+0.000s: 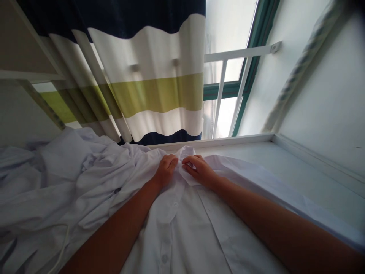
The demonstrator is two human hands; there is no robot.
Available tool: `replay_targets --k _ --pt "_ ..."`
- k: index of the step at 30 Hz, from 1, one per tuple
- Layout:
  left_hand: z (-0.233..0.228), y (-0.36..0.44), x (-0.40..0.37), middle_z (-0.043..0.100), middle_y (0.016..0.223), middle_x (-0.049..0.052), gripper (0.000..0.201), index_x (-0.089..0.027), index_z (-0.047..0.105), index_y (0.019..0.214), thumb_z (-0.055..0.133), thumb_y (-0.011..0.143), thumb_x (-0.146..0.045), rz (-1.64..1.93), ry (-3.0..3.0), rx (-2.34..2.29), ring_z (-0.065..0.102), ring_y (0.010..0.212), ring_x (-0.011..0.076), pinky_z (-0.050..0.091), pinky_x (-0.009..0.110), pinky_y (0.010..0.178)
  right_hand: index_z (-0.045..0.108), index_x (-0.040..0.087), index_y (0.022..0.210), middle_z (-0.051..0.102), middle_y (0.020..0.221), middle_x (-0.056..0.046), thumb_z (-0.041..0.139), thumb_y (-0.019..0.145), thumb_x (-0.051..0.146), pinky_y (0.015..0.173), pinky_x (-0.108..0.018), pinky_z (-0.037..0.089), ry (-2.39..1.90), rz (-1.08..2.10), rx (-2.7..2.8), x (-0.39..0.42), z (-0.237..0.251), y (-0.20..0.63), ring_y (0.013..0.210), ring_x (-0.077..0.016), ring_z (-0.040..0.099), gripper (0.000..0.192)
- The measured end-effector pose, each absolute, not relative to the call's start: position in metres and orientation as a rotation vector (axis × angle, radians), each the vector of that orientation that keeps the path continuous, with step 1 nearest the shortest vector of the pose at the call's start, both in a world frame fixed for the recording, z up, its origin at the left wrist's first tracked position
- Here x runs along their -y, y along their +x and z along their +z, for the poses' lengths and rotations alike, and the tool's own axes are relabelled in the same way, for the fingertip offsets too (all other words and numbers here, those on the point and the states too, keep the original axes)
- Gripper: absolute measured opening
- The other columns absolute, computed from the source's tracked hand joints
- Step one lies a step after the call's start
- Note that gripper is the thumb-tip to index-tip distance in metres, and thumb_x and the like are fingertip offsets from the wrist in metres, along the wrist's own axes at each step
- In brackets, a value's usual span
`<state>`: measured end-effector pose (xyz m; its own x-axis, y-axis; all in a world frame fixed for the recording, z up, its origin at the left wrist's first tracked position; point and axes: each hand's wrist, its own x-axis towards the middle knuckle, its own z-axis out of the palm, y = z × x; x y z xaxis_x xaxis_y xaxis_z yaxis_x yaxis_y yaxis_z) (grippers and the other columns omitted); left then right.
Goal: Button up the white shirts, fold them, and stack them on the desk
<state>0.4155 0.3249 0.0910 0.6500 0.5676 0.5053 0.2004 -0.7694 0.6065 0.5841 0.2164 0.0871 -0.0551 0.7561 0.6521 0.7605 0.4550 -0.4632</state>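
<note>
A white button-up shirt lies spread in front of me, its collar end away from me and a row of buttons running down its front. At the collar, my left hand has its fingers closed on the cloth. Just to the right, my right hand pinches the collar fabric between thumb and fingers. The two hands are close together with a small gap of white cloth between them. What lies under the fingertips is partly hidden.
Crumpled white cloth is heaped on the left, with a pale cord near the front. A white ledge borders the white surface at the back. Beyond hang a striped curtain and a white window railing. A white wall stands at right.
</note>
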Motion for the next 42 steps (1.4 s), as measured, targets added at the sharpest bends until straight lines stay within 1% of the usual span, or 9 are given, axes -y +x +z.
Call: replay_targets --k 3,6,10,13,18,25,28,38,42 --pt "0.0914 0.4134 -0.3229 0.062 0.092 0.010 0.031 -0.022 0.055 0.081 0.030 0.098 -0.027 0.911 2.378 -0.493 0.053 0.092 0.0248 0.043 0.044 0.092 0.062 0.023 0.094 0.069 0.089 -0.001 0.059 0.085 0.013 0.089 -0.034 0.041 -1.291 -0.009 1.807 -0.2169 0.0870 0.5864 0.087 -0.0186 0.062 0.013" --pt "0.0924 0.4123 -0.3212 0.061 0.091 0.010 0.026 -0.022 0.054 0.078 0.034 0.096 -0.025 0.829 2.382 -0.477 0.053 0.091 0.0248 0.043 0.044 0.091 0.062 0.023 0.090 0.067 0.085 -0.001 0.060 0.079 0.011 0.087 -0.035 0.042 -1.312 -0.056 1.793 -0.2159 0.0885 0.5898 0.084 -0.0190 0.061 0.016" --pt "0.0905 0.4138 -0.3205 0.060 0.090 0.005 0.020 -0.022 0.059 0.089 0.046 0.095 -0.036 0.796 2.288 -0.594 0.053 0.092 0.0222 0.044 0.039 0.089 0.063 0.024 0.091 0.066 0.085 -0.002 0.058 0.087 0.018 0.093 -0.038 0.042 -1.312 -0.162 1.732 -0.2144 0.0913 0.5916 0.086 -0.0196 0.061 0.009" --pt "0.0887 0.4150 -0.3204 0.059 0.089 0.001 0.020 -0.021 0.059 0.097 0.050 0.094 -0.038 0.823 2.162 -0.592 0.053 0.084 0.0171 0.045 0.031 0.080 0.063 0.024 0.093 0.066 0.085 -0.001 0.058 0.091 0.021 0.095 -0.038 0.039 -1.317 -0.201 1.785 -0.2144 0.0915 0.5905 0.086 -0.0191 0.062 0.005" --pt "0.0903 0.4157 -0.3203 0.056 0.079 -0.001 0.023 -0.017 0.060 0.087 0.055 0.091 -0.039 0.759 2.021 -0.487 0.051 0.075 0.0144 0.042 0.027 0.070 0.063 0.023 0.095 0.067 0.088 -0.002 0.057 0.095 0.024 0.092 -0.037 0.038 -1.356 -0.211 1.837 -0.2160 0.0877 0.5883 0.088 -0.0190 0.061 0.006" --pt "0.0940 0.4163 -0.3181 0.062 0.081 0.002 0.031 -0.017 0.064 0.078 0.048 0.094 -0.038 0.730 2.254 -0.440 0.055 0.085 0.0186 0.041 0.032 0.083 0.063 0.025 0.096 0.068 0.092 -0.002 0.056 0.095 0.026 0.094 -0.037 0.038 -1.363 -0.192 1.823 -0.2166 0.0854 0.5889 0.090 -0.0198 0.061 0.007" --pt "0.0940 0.4159 -0.3161 0.065 0.087 0.004 0.032 -0.018 0.066 0.082 0.046 0.096 -0.039 0.692 2.319 -0.425 0.056 0.090 0.0206 0.041 0.034 0.089 0.063 0.025 0.096 0.068 0.093 -0.002 0.057 0.096 0.027 0.095 -0.037 0.038 -1.367 -0.200 1.808 -0.2162 0.0860 0.5885 0.091 -0.0202 0.062 0.007" --pt "0.0911 0.4147 -0.3173 0.063 0.087 0.005 0.034 -0.019 0.065 0.083 0.039 0.098 -0.037 0.625 2.361 -0.420 0.055 0.091 0.0216 0.043 0.035 0.091 0.069 0.025 0.097 0.069 0.090 -0.004 0.057 0.096 0.033 0.092 -0.037 0.040 -1.384 -0.203 1.839 -0.2168 0.0855 0.5897 0.090 -0.0204 0.063 0.015" --pt "0.0872 0.4127 -0.3190 0.065 0.099 0.009 0.031 -0.019 0.065 0.088 0.039 0.096 -0.034 0.664 2.231 -0.416 0.057 0.099 0.0237 0.043 0.038 0.097 0.069 0.024 0.097 0.070 0.091 -0.004 0.056 0.097 0.032 0.092 -0.037 0.040 -1.387 -0.204 1.845 -0.2165 0.0858 0.5895 0.089 -0.0200 0.063 0.015"
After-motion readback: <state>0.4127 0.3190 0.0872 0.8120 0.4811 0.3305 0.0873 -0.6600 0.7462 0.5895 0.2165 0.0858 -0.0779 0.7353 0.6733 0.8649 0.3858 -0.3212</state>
